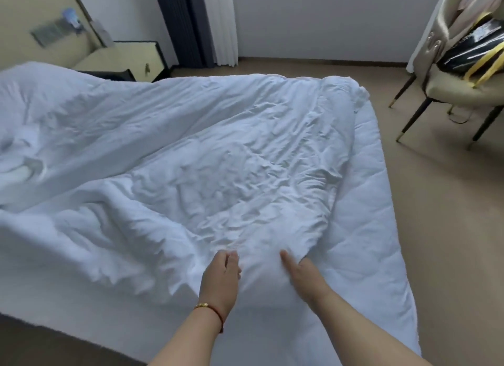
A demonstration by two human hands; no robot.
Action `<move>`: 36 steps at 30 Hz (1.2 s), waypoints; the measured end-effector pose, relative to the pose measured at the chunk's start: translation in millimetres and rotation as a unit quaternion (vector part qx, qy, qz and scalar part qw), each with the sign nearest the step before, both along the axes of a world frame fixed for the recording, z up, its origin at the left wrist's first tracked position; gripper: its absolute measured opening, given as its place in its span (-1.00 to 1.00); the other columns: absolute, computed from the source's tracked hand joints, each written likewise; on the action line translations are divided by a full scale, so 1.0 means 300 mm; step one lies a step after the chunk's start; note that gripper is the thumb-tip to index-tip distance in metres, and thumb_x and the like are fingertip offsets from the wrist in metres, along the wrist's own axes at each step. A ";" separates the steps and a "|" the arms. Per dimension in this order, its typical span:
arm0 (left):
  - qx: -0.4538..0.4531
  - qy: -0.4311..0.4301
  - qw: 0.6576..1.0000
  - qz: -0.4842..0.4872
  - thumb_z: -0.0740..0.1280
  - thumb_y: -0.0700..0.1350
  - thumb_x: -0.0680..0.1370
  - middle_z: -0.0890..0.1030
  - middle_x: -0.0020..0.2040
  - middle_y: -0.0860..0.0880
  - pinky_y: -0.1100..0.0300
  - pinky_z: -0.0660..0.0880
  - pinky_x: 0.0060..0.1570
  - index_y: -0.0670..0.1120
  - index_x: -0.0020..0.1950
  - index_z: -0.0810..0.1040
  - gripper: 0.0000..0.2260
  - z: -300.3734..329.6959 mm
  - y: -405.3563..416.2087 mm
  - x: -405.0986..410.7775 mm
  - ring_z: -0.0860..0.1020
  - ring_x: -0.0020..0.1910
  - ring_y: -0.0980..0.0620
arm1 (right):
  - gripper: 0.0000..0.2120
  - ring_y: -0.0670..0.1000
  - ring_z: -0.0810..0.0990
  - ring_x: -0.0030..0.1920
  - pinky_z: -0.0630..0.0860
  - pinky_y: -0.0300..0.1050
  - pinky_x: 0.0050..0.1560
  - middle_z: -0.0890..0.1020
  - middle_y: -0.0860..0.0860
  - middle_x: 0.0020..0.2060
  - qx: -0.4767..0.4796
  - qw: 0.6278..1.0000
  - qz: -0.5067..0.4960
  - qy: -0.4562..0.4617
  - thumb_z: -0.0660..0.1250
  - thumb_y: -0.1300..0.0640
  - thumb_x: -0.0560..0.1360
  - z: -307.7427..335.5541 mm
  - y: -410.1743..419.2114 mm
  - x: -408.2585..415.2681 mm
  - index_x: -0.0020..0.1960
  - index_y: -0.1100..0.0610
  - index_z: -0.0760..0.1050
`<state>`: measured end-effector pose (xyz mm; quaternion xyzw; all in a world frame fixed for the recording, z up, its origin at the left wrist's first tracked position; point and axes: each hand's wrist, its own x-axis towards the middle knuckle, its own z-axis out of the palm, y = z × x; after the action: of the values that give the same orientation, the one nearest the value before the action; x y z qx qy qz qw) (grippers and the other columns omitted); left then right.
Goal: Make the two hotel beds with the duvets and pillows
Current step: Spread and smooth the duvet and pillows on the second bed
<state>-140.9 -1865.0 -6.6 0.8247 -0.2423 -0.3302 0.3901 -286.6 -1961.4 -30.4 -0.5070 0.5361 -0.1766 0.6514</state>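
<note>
Where a label might sit, no writing is legible. Duvet: white, heavily creased, spread over the bed, long axis running from lower right toward upper left. Left hand: fingers curled into the cloth at the near edge, gripping a fold; bracelet and red cord on the wrist. Right hand: blurred, one finger extended on the duvet, grip cannot be told. Chair carrying a black bag stands on the floor, right.

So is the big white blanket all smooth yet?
No. The white crumpled duvet is spread out but wrinkled, with creases all across it.
</note>
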 end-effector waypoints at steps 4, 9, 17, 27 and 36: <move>-0.022 0.014 0.998 0.064 0.13 -0.03 0.66 0.52 -0.24 -0.08 0.41 0.43 -0.35 -0.26 -0.03 0.46 -0.69 0.030 0.083 -0.068 0.48 -0.29 0.06 | -0.75 -0.04 0.52 0.16 0.40 -0.13 0.27 0.57 -0.08 0.08 -0.029 0.999 -0.028 -0.014 0.25 -0.04 0.57 0.034 -0.005 -0.027 0.19 0.04 0.50; -0.023 -0.024 0.994 0.108 0.11 0.02 0.66 0.54 -0.29 -0.01 0.13 0.46 -0.22 -0.21 -0.08 0.48 -0.67 0.071 0.181 -0.143 0.49 -0.27 0.02 | -0.65 0.05 0.51 0.08 0.45 0.02 0.26 0.54 -0.04 0.08 -0.015 0.998 -0.037 -0.039 0.27 -0.13 0.54 0.077 -0.034 -0.117 0.23 0.03 0.45; -0.024 -0.077 0.986 0.148 0.07 0.05 0.66 0.58 -0.21 -0.02 0.16 0.46 -0.22 -0.08 -0.08 0.46 -0.71 0.129 0.290 -0.460 0.58 -0.14 -0.05 | -0.54 0.16 0.52 0.08 0.45 0.17 0.24 0.50 0.09 0.09 0.032 0.999 -0.017 -0.040 0.23 -0.23 0.51 0.163 0.013 -0.468 0.19 0.12 0.41; 0.004 -0.041 0.982 0.184 0.08 0.09 0.65 0.60 -0.20 -0.04 0.04 0.52 -0.10 -0.07 -0.12 0.46 -0.69 0.133 0.326 -0.998 0.59 -0.13 -0.08 | 0.13 0.28 0.62 -0.04 0.52 0.34 0.07 0.61 0.22 0.02 0.123 0.992 -0.020 0.025 0.35 -0.55 -0.01 0.205 -0.120 -1.060 0.31 0.20 0.41; 0.017 0.058 0.964 0.257 0.10 0.09 0.65 0.56 -0.22 -0.04 0.12 0.49 -0.20 -0.13 -0.02 0.48 -0.67 0.077 0.094 -1.059 0.51 -0.31 0.02 | -0.25 0.10 0.60 0.14 0.48 0.02 0.24 0.62 0.17 0.15 0.279 0.947 0.094 -0.130 0.39 -0.13 0.34 0.266 -0.283 -0.989 0.41 0.23 0.36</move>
<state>-458.6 -1836.8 16.6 0.8453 0.0067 -0.2703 0.4608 -583.2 -2046.4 49.5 -0.3255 0.4239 -0.0221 0.8449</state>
